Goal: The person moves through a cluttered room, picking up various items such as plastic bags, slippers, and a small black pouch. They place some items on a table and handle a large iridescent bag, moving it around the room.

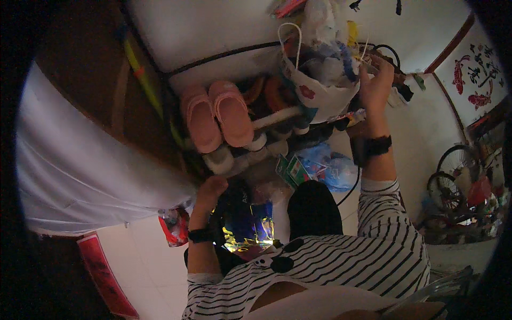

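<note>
My right hand point(376, 82) is at the right rim of a white bag point(334, 102) with cord handles and a red flower print. Whether its fingers grip the rim is unclear. The bag stands on a rack and holds plastic-wrapped things point(326, 66). My left hand point(214, 190) is low, just below a pale shoe point(219, 160) on the rack's lower part; its fingers are partly hidden in shadow. Pink clogs point(231, 114) sit on top of the rack, left of the bag, beside a dark and orange shoe point(274, 96).
A blue plastic bag point(334, 170) and green-edged packets point(298, 171) lie below the rack. A shiny dark bag point(250, 224) is between my arms. White cloth point(96, 172) hangs at left, near a red package point(175, 226). A bicycle point(448, 188) stands at far right.
</note>
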The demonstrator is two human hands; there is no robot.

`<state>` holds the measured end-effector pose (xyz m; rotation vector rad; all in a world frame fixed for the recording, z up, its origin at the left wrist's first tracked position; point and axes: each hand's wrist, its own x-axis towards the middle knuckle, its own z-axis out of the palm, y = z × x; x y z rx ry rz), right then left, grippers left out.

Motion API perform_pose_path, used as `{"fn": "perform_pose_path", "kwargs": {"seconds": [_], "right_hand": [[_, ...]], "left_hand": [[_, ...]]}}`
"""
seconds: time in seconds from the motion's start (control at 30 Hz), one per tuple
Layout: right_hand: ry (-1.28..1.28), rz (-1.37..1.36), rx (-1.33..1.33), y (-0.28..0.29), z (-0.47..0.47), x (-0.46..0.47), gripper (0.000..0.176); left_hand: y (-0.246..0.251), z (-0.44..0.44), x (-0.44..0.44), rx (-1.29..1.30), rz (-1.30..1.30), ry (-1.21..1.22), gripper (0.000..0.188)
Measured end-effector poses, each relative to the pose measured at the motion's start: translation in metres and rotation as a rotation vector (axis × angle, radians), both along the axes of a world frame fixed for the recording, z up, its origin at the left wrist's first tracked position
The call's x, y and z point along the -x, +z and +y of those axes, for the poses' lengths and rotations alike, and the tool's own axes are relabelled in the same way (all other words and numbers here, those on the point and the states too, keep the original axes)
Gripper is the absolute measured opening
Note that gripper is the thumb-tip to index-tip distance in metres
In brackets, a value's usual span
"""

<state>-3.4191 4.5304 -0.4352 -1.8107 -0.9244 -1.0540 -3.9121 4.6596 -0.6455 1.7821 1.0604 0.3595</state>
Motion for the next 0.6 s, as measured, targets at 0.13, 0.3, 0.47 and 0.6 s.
{"fn": "perform_pose_path", "kwargs": {"seconds": [0.13, 0.3, 0.47, 0.6], "right_hand": [[-0.013, 0.11, 0.126, 0.011, 0.014, -0.08, 0.055], [0.201, 0.53, 0.285, 0.005, 0.055, -0.139, 0.059], [0.527, 0.664, 0.324, 0.015, 0.069, -0.154, 0.065], [0.27, 0.441, 0.327, 0.017, 0.071, -0.15, 0.057]], "left_hand": [[0.074, -0.013, -0.032, 0.074, -0.151, -0.115, 0.029], [0.164, -0.018, -0.109, -0.036, -0.163, -0.307, 0.034], [0.197, -0.019, -0.206, -0.609, -0.236, -0.404, 0.05], [0.203, 0.008, -0.29, -0.588, -0.399, -0.28, 0.056]]}}
